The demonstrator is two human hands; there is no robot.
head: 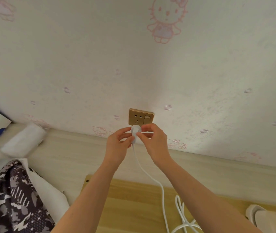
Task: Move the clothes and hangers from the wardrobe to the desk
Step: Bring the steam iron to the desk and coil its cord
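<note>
The biggest thing you face is the wall [83, 56], pale with pink cat pictures on it. Under it runs the light bench [66, 153], and a wooden board [134, 207] lies on the bench near you.

At the left, a dark patterned cloth [12, 199] lies on the bench on top of a white sheet [53, 194]. I think it is 1 of the clothes for this job. No wardrobe and no hangers show here.

The cloth looks soft, light and floppy, so it should not break or slip much. It will hang down and drag if you lift only 1 corner. I would bunch up a big handful near the middle, or lift it with 2 hands.

A white roll [22, 142] lies further back by the wall. A white cord [160, 187] runs across the board up to your hands.

Your left hand [118, 145] and your right hand [154, 142] are close together. Each grip is small and tight, with fingers and thumb pinching the same white plug [136, 130]. Neither hand holds any clothes.

The plug sits just below the gold socket [141, 117] on the wall. I cannot tell if its pins are in.
</note>
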